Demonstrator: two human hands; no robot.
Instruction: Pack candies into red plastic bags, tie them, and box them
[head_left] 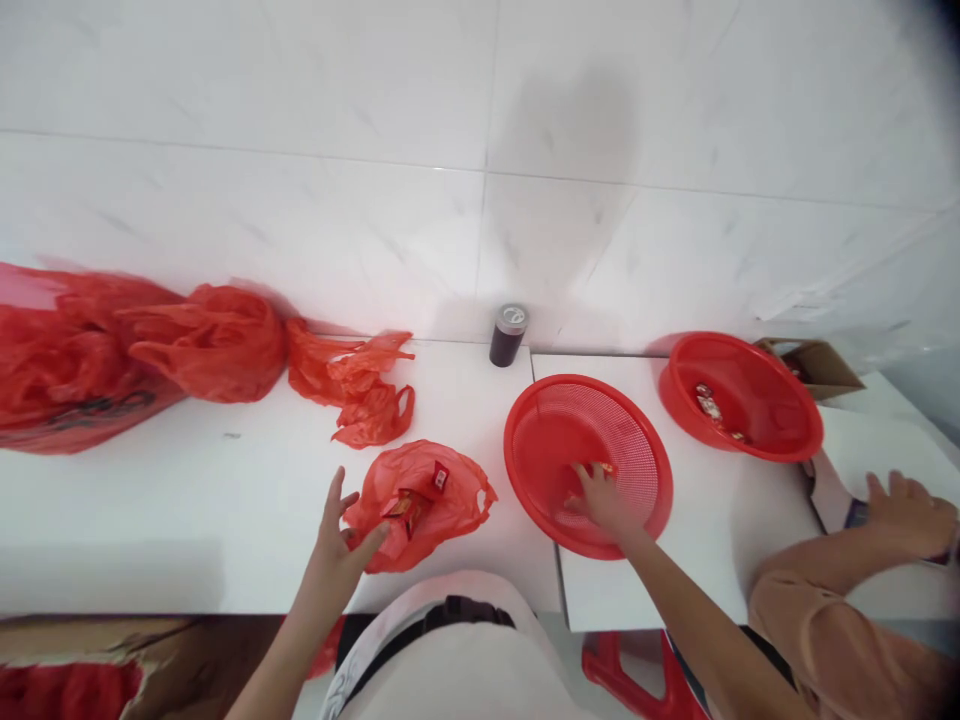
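Observation:
My left hand (341, 540) is beside the left edge of a spread-out red plastic bag (465, 485), thumb and fingers apart, with nothing in it. Small snack packets (409, 508) in red and gold lie inside that bag, and a dark red packet (440, 475) sits near its far side. My right hand (600, 500) reaches down into a red mesh basket (540, 410), its fingers spread near the bottom. Next to the fingertips a small orange-red packet (606, 468) shows, partly hidden by the hand.
Crumpled red bags (367, 385) and filled red bags (217, 340) line the wall at left. A dark can (508, 335) stands at the back. At right are a red basin (750, 385) with several wrapped pieces, a cardboard box (825, 370) and another person's hand (907, 515).

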